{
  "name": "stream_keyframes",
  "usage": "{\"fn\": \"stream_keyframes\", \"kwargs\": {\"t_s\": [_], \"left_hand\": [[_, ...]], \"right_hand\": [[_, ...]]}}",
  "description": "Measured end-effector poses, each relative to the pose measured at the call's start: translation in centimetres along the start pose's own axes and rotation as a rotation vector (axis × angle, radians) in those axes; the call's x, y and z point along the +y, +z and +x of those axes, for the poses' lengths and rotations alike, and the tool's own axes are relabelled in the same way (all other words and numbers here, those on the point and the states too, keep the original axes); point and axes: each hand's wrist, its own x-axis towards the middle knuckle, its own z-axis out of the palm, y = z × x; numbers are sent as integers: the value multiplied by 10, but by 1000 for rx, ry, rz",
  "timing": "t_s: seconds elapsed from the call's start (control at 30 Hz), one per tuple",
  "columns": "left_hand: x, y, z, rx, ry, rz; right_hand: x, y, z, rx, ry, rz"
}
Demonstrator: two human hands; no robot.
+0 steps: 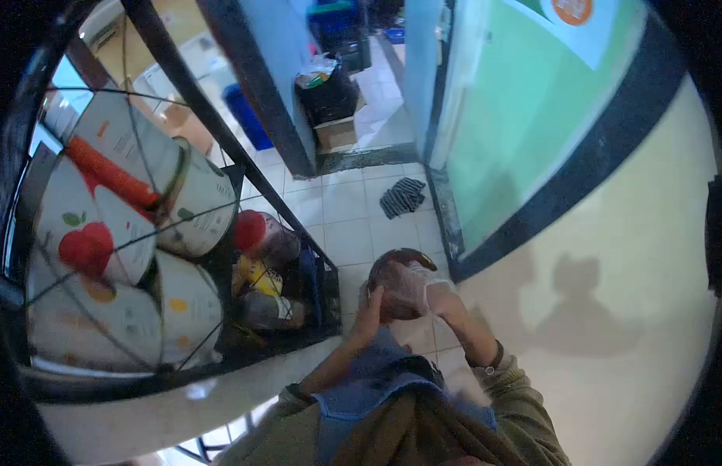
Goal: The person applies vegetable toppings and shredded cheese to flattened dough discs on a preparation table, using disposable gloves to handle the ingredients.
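A round, dark reddish-brown container (387,266) with a shiny rim is held in front of my body, above the tiled floor. My left hand (367,314) is closed against its left side, thumb up along the wall. My right hand (420,290) wears a thin clear plastic glove and overlaps the container's opening. Its fingers are blurred, and I cannot tell whether they grip anything. A blue apron (369,371) shows just below the container.
At left, a black metal rack (287,229) holds several large white cans (128,233) and a red-lidded jar (277,239). A striped cloth (403,198) lies on the floor ahead, before a raised doorway sill (365,159). A green door (532,116) and a pale wall stand at right.
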Motion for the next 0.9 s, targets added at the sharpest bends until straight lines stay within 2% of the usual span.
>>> {"fn": "stream_keyframes", "kwargs": {"t_s": [0.13,0.23,0.3,0.33,0.37,0.43,0.5,0.53,0.57,0.6,0.63,0.7,0.77,0.83,0.9], "left_hand": [[50,23,50,166,77,-7],[108,27,101,65,2,-109],[104,19,161,77,189,-17],[117,19,183,90,197,-17],[130,19,206,103,205,-16],[187,20,246,135,62,-92],[185,11,305,153,69,-46],[214,13,315,112,28,-80],[244,16,324,73,-15,-113],[249,17,348,155,-38,-58],[269,13,367,56,-125,-88],[297,23,411,193,-9,-98],[298,15,457,205,144,-63],[324,15,494,203,194,-50],[354,18,525,181,148,-69]], "right_hand": [[38,-29,63,-8,-86,16],[75,-46,130,-40,-64,-35],[86,-80,167,-75,-28,4],[87,-101,185,-97,-8,22],[94,-115,206,-74,-23,55],[107,-143,250,-23,-55,130],[117,-174,275,46,-52,213],[155,-151,302,184,-212,435],[140,-192,310,255,-127,215],[148,-208,325,298,-185,258],[161,-218,343,345,-244,296],[186,-233,390,296,-198,211],[198,-238,426,293,-180,144],[212,-250,472,313,-182,108],[228,-266,518,230,-157,65]]}}
